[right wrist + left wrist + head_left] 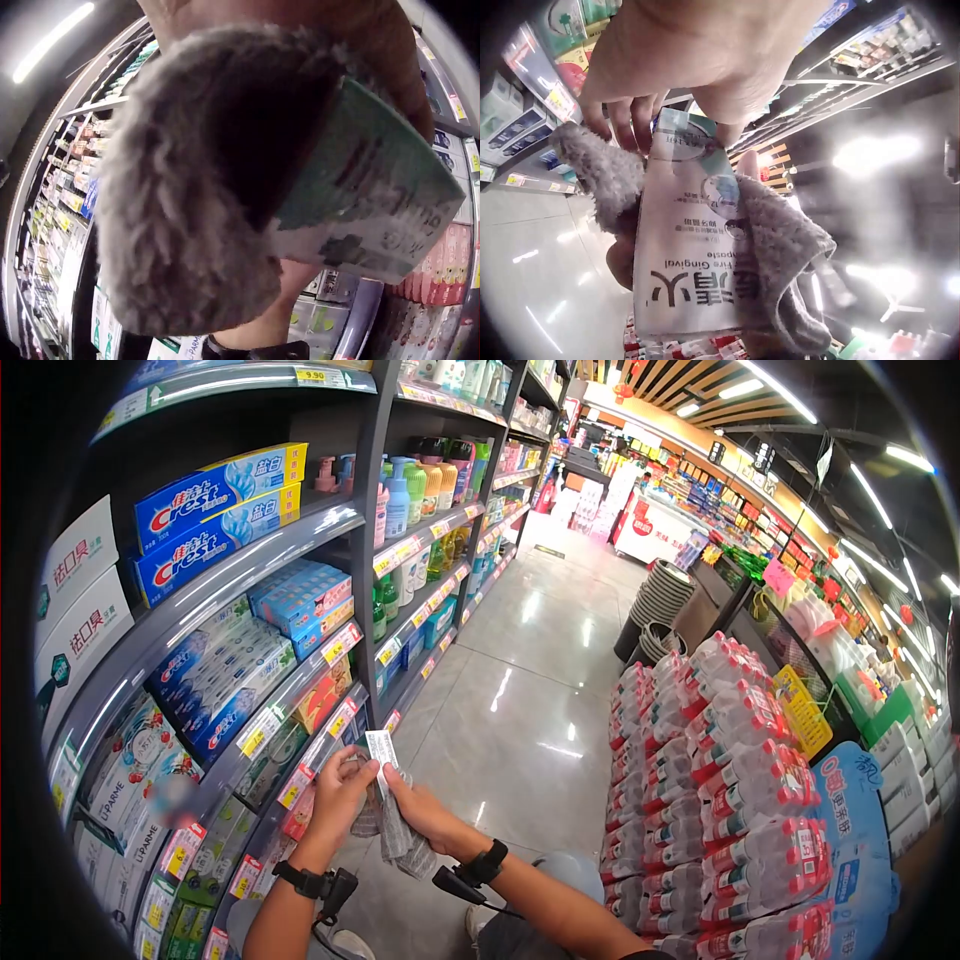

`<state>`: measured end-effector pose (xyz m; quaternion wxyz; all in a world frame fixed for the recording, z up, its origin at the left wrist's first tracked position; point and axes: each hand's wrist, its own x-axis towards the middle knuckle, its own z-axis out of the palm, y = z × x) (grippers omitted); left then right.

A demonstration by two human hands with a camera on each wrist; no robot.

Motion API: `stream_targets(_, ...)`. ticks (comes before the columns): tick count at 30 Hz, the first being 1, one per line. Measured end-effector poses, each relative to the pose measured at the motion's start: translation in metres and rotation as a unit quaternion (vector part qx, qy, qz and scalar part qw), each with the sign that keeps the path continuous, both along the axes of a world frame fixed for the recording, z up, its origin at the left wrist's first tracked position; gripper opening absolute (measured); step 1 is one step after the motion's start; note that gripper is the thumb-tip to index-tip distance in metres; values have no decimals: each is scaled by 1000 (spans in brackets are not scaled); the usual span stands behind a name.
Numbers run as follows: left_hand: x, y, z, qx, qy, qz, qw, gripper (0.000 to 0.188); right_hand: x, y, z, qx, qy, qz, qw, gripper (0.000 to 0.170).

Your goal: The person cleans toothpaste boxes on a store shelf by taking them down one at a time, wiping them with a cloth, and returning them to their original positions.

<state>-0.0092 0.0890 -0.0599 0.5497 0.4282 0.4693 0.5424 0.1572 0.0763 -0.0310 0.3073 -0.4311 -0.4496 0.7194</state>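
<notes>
Both hands meet over the aisle floor, around a slim toothpaste box (381,748) and a fluffy grey cloth (405,848). The left hand (342,796) pinches the box near its end; in the left wrist view its fingers (641,116) bend over that end. From the other side the right hand (424,818) grips the box with the cloth folded about it. The toothpaste box (694,232) shows a white, printed face in the left wrist view, cloth bulging out on both sides. A green end of the box (375,180) sticks out beside the cloth (180,202) in the right wrist view.
Shelves on the left hold blue Crest boxes (220,495), other toothpaste cartons (130,780) and pump bottles (397,495). Shrink-wrapped bottle packs (715,790) are stacked on the right. Farther along stand nested baskets (655,610) beside the tiled aisle floor (520,660).
</notes>
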Motion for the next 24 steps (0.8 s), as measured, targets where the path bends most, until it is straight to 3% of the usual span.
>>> stream_targets(2, -1, -3, 12, 26, 17, 19, 999, 59, 0, 9, -27, 26, -7, 24, 999, 70)
stream_targets(4, -2, -3, 15, 54, 0, 39, 998, 59, -4, 8, -21, 53, -15, 49, 997, 69)
stream_targets(7, -2, -2, 19, 107, -48, 95, 988, 60, -13, -1, -18, 62, 25, -7, 998, 70)
stream_targets(10, -6, -1, 18, 170, -109, 132, 971, 60, -27, -1, -37, 0, 75, -12, 997, 75)
stream_targets(12, -3, -9, 27, 192, -89, 130, 969, 58, -36, -6, -44, -128, 170, -50, 976, 77)
stream_targets(15, 2, -16, 26, 241, -8, 153, 958, 57, -40, -9, -56, -221, 251, -26, 942, 77)
stream_targets(24, 21, -31, 40, 253, 7, 134, 958, 56, -38, -10, -57, -233, 285, -35, 929, 71)
